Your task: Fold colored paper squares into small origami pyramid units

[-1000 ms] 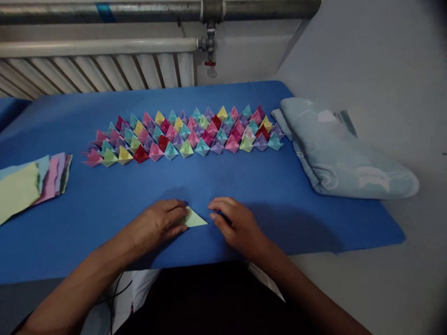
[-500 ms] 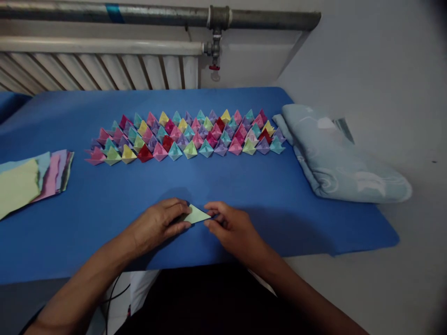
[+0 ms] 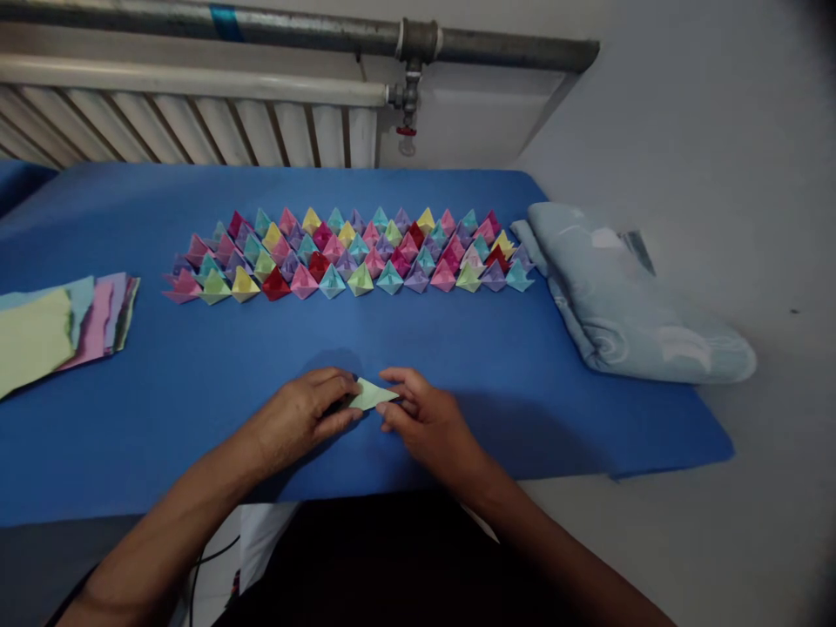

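A small folded piece of pale green paper [image 3: 372,394] lies between my two hands, close to the near edge of the blue-covered table [image 3: 274,340]. My left hand [image 3: 320,405] grips its left end between fingers and thumb, hiding that part. On the other side, my right hand [image 3: 418,414] has its thumb and fingers bent round the pointed right end, the thumb at the lower edge. Beyond the hands stand several rows of folded paper boats [image 3: 359,279] in pink, red, yellow, green, blue and purple.
At the left lies a stack of coloured paper sheets [image 3: 39,335] with torn edges. A folded light blue blanket [image 3: 640,305] rests at the right end. Behind the table are a white radiator [image 3: 228,131], a metal pipe [image 3: 313,33] and a red-handled valve [image 3: 406,131].
The right thumb has shifted slightly left along the lower edge of the folded paper. The left hand keeps its hold, and the whole view has shifted a little.
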Action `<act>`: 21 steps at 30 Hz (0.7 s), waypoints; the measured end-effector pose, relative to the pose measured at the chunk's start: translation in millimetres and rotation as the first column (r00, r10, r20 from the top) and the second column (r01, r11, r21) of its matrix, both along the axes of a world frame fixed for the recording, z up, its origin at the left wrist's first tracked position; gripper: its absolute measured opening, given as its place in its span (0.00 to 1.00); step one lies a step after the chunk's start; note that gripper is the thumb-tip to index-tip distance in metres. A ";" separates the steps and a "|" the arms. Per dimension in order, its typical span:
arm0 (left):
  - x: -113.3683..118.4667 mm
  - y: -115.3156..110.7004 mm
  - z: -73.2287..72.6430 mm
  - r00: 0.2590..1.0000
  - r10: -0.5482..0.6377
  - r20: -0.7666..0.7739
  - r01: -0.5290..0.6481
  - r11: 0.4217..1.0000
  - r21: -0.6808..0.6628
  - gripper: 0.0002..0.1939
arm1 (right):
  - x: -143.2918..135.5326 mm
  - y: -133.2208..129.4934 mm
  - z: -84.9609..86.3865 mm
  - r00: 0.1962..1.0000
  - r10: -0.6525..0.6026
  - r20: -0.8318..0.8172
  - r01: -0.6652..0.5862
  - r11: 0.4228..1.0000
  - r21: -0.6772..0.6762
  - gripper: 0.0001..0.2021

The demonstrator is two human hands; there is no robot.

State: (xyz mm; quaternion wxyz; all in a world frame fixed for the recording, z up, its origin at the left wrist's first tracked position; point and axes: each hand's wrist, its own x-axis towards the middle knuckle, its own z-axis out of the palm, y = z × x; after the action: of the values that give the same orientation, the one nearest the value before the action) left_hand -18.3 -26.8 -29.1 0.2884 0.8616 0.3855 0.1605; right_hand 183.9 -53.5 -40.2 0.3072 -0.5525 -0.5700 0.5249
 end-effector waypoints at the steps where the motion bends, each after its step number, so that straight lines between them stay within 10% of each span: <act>1: 0.0 0.0 -0.4 1.000 0.007 0.009 -0.007 1.000 -0.004 0.10 | -0.1 0.0 0.7 1.000 -0.005 0.004 0.005 1.000 0.003 0.18; 21: 3.3 1.5 -1.7 0.998 0.060 0.037 -0.058 0.997 -0.045 0.10 | -3.3 4.7 7.4 0.995 -0.047 -0.093 0.042 0.998 -0.049 0.16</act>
State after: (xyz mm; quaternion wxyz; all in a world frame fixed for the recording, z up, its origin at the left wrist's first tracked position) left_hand -15.0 -25.3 -30.8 0.3097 0.8401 0.4087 0.1771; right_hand 180.6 -48.9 -32.7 0.3321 -0.5469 -0.5300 0.5565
